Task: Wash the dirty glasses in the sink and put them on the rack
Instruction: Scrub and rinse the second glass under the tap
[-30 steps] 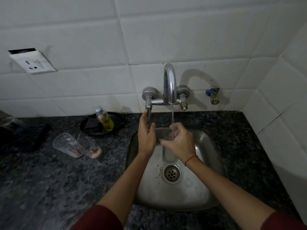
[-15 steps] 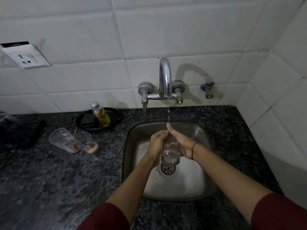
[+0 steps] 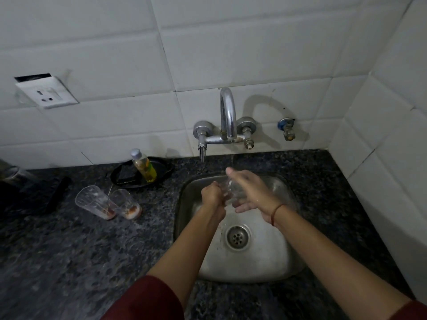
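Holding: we log both hands closed on one clear drinking glass (image 3: 231, 192). It is off the sink floor, over the far half of the basin and just under the water stream.
Left hand: the left hand (image 3: 212, 197) is curled tight at the glass's left end, with the back of the hand toward us. We cannot tell whether its fingertips go inside the glass.
Right hand: the right hand (image 3: 254, 195) wraps the glass from the right. Its fingers (image 3: 239, 177) lie over the upper side and the thumb sits below, so the glass is between them and against the palm.
Glass axis: the long axis appears to run roughly across, from one hand to the other, lying over rather than upright. The glass is blurred and mostly covered, so we cannot tell which end is the mouth.
Water: a thin stream (image 3: 232, 159) falls from the curved chrome wall tap (image 3: 227, 112) onto the right fingertips.
Sink: in the square stainless steel sink (image 3: 182, 218), the round drain (image 3: 238, 236) lies nearer us than the hands.
Waiting glasses: a clear tumbler with reddish dregs (image 3: 94, 200) and a second stained tumbler (image 3: 126, 203) touch side by side on the speckled dark granite counter (image 3: 69, 250). They are left of the sink and well apart from the hands.
Other: a small plastic bottle of yellow-green liquid (image 3: 143, 167) sits on a black oval dish (image 3: 120, 179) by the wall. A white wall socket (image 3: 47, 93) is at far left. A red thread (image 3: 276, 212) circles the right wrist.
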